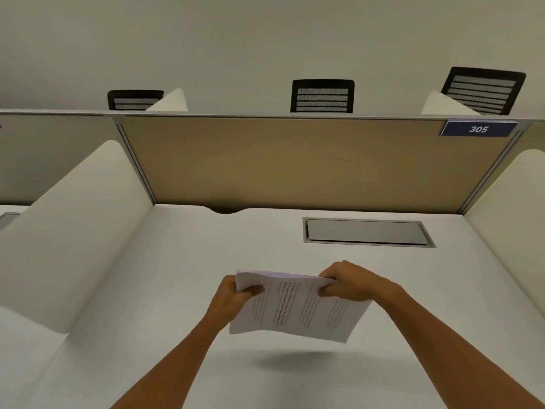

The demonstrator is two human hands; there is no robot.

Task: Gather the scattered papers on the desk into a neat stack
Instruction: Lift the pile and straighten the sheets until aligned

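A bundle of printed white papers (298, 309) hangs in the air above the white desk (165, 284), tilted with its far edge up. My left hand (233, 299) grips the bundle's left far corner, thumb on top. My right hand (351, 283) pinches the right far corner. The sheets' edges look roughly aligned. A soft shadow of the bundle falls on the desk below it. No loose sheets show elsewhere on the desk.
White curved dividers stand at the left (79, 228) and right (516, 219). A tan back panel (295, 163) closes the far side, with a blue "305" label (477, 129). A grey cable hatch (367, 232) is set into the desk. Black chairs stand beyond.
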